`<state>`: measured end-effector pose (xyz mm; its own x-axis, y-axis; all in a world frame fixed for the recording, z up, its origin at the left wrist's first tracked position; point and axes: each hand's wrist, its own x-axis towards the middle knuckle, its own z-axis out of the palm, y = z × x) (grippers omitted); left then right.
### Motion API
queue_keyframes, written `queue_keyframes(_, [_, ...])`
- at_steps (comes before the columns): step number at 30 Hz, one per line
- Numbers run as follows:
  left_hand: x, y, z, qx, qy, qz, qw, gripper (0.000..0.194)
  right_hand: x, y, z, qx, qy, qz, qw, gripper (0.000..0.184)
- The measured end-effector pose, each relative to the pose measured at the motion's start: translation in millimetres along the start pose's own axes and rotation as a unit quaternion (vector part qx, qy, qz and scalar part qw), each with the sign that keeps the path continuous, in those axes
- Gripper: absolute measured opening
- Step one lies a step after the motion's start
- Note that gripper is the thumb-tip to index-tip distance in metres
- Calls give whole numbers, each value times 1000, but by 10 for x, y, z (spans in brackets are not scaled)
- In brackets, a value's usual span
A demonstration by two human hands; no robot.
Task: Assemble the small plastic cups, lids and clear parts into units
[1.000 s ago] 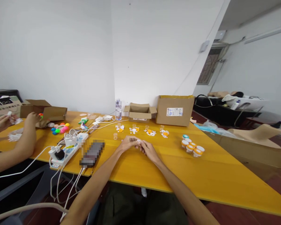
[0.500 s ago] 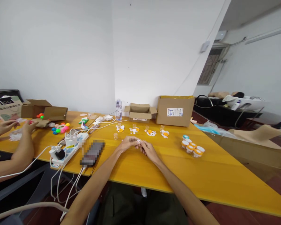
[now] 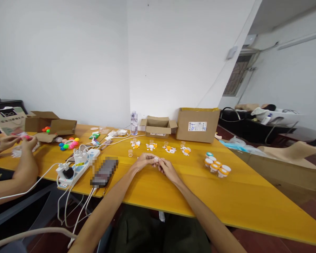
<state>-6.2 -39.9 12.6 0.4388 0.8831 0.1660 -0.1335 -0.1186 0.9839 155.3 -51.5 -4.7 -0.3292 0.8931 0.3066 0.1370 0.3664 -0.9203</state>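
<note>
The grip is closed: left hand point(image 3: 145, 160) and right hand point(image 3: 169, 169) together pinch a small white piece point(image 3: 156, 159) over the worktop point(image 3: 226, 203), near little piles of white and orange parts point(image 3: 170, 149).

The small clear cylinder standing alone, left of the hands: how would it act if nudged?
The small clear cylinder looks like plastic, so probably light. Its round shape suggests stiffness. It stands upright on the yellow wooden table, so might slide; toppled, its curved side could roll.
</note>
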Motion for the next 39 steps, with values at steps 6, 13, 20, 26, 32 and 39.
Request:
queue_keyframes(6, [7, -8, -4, -1, 1, -2, 1000, 40, 2, 11, -5, 2, -5, 3, 1000, 50])
queue_keyframes(13, [-1, 6, 6, -11, 6, 0, 1000, 38, -8, -23, 4, 12, 1, 2, 1000, 49])
queue_keyframes(20, [-8, 21, 27, -27, -4, 6, 1000, 42, -22, -57, 2, 17, -6, 4, 1000, 51])
queue_keyframes(26, [-1, 20, 10, -19, -8, 6, 1000, 42, -13, -44, 3, 18, -11, 10, 1000, 51])
queue_keyframes(32, [13, 4, -28, 5, -14, 4, 1000, 36, 8, 14, 0, 26, -13, 17, 999, 52])
queue_keyframes(39, [3, 7, -35, 27, -17, 5, 999, 32, 7, 1, 9, 43, -5, 31, 999, 53])
